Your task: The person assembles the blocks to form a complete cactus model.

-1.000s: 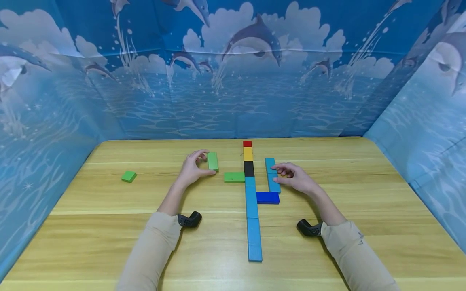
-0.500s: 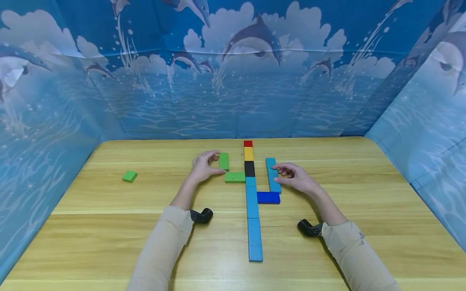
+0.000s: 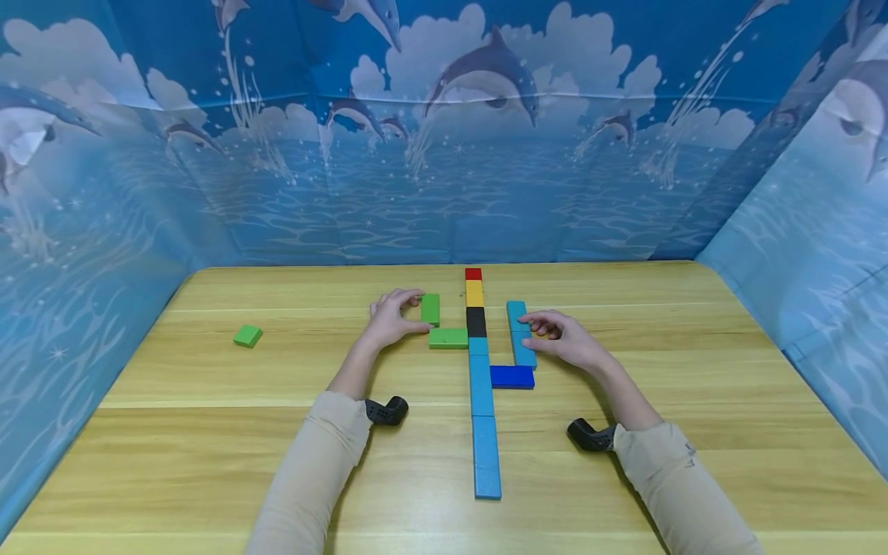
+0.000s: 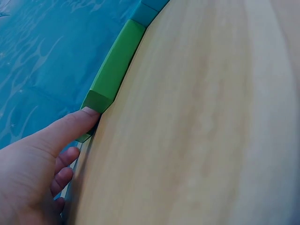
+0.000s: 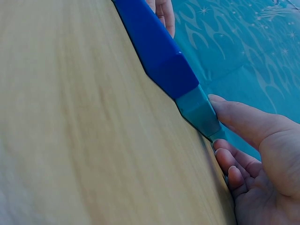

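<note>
My left hand (image 3: pixel 390 317) pinches a green block (image 3: pixel 431 309) lengthwise, index finger at its far end and thumb at its near end. That block stands right behind another green block (image 3: pixel 448 338), which lies crosswise against the middle column; in the left wrist view the thumb is at the end of the crosswise green block (image 4: pixel 115 65). My right hand (image 3: pixel 565 338) touches the right side of two light blue blocks (image 3: pixel 516 317) set end to end, with index finger and thumb relaxed. A dark blue block (image 3: pixel 512 377) joins their near end to the column.
The column runs from a red block (image 3: pixel 473 274) through a yellow block (image 3: pixel 474 293) and a black block (image 3: pixel 475 322) to several light blue blocks (image 3: pixel 486 456). A loose green block (image 3: pixel 247 336) lies at left on the wooden table (image 3: pixel 173 462). A dolphin-print curtain (image 3: pixel 333 193) stands behind.
My left hand has moved the green block to the right, then slightly nearer, up to the crosswise green block. My right hand stays at the light blue blocks.
</note>
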`<act>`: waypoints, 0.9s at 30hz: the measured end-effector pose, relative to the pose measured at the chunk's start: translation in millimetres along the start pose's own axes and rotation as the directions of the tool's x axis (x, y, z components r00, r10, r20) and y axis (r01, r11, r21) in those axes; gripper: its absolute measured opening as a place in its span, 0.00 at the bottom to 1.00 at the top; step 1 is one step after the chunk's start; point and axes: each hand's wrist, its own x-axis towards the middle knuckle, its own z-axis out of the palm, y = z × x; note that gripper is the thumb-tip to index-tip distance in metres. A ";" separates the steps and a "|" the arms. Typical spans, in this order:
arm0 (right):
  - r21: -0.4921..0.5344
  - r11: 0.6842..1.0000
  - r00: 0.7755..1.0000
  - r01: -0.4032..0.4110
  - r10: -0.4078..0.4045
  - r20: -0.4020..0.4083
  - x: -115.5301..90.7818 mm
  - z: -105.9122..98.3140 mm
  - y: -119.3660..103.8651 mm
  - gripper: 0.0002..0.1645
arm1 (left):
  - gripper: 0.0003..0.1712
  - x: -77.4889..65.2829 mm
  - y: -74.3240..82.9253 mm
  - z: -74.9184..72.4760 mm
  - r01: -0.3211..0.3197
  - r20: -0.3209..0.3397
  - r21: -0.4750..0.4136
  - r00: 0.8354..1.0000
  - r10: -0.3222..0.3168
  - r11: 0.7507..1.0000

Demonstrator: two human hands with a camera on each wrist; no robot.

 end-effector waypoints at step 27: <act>0.014 1.000 1.000 -0.005 0.005 0.002 1.3 -0.2 -0.1 0.27 | 0.28 -2.7 0.5 -5.8 0.013 0.059 -0.058 0.998 -0.009 0.998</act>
